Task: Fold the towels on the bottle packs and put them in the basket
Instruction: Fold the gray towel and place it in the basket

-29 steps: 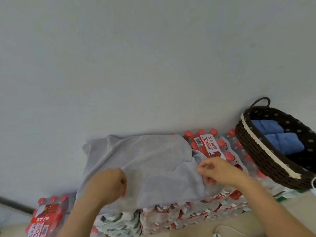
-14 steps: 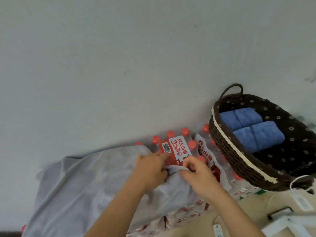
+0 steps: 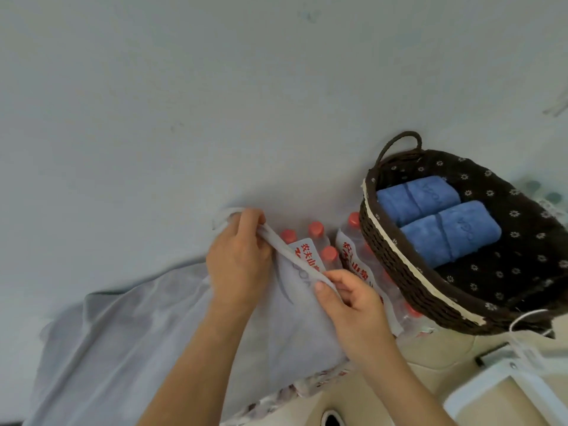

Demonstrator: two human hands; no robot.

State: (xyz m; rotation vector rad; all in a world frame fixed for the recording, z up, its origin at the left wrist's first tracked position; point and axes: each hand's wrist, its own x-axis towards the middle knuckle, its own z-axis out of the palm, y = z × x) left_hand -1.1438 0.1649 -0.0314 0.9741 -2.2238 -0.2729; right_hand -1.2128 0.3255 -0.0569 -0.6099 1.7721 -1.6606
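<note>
A grey towel (image 3: 129,342) lies spread over the bottle packs (image 3: 319,241), which show red caps and red-and-white labels. My left hand (image 3: 239,259) grips the towel's far right corner near the wall. My right hand (image 3: 347,299) pinches the towel's right edge nearer to me, and the hem runs taut between the two hands. A dark woven basket (image 3: 396,269) with a flowered lining stands on the packs at the right. It holds two rolled blue towels (image 3: 448,232), side by side.
A pale grey wall (image 3: 215,103) rises directly behind the packs. Beige floor (image 3: 399,373) lies below right, with a white frame-like object (image 3: 504,392) and a white cord (image 3: 522,315) by the basket.
Both hands have moved apart along the towel's right edge: my left hand went up towards the wall, my right hand stayed lower. The hem is now stretched between them. The view shifted right.
</note>
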